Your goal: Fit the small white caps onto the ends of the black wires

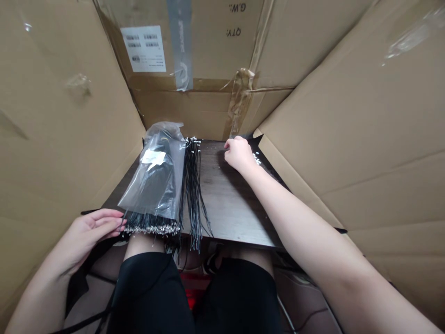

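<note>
1. The clear plastic bag (156, 171) blurs the bundled black wires (153, 190) inside it
2. The crimped wire ends (152, 228) are too small to count
3. The right hand (239, 154) partly hides the small metal bits (257, 159)
4. The carton label (143, 48) is too small to read
5. Legs mostly hide the red object (191, 290)

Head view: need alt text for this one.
Two bare hands work at a dark wooden tabletop walled by brown cardboard panels. The left hand is open beside a clear plastic bag of black wires with metal-tipped ends, and the right hand is on the wood, right of a loose bundle of black wires.
</note>
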Motion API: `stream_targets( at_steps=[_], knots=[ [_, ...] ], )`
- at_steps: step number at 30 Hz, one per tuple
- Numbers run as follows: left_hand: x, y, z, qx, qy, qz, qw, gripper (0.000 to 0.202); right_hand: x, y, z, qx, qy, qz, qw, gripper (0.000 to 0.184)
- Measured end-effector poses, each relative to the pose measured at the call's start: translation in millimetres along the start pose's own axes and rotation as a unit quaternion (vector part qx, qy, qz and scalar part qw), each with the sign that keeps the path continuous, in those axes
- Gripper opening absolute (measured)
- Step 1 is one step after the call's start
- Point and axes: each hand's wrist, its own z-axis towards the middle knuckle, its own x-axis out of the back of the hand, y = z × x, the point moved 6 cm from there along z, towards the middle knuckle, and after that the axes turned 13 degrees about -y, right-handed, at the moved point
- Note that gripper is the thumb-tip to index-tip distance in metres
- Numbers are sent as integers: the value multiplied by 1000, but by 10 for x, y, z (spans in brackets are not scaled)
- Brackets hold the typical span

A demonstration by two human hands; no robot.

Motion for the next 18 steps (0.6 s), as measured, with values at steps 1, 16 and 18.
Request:
stream_targets(
  at_steps=[1,16,18],
  knots=[
    [-4,8,-2,-7,-2,6,1000,27,0,-4,0,1,0,0,1000,32],
    [32,22,-57,-55,14,88,994,33,24,-29,-17,26,28,15,999,31],
    [39,26,-67,-66,12,100,993,29,28,-15,-14,25,33,20,999,29]
  ],
)
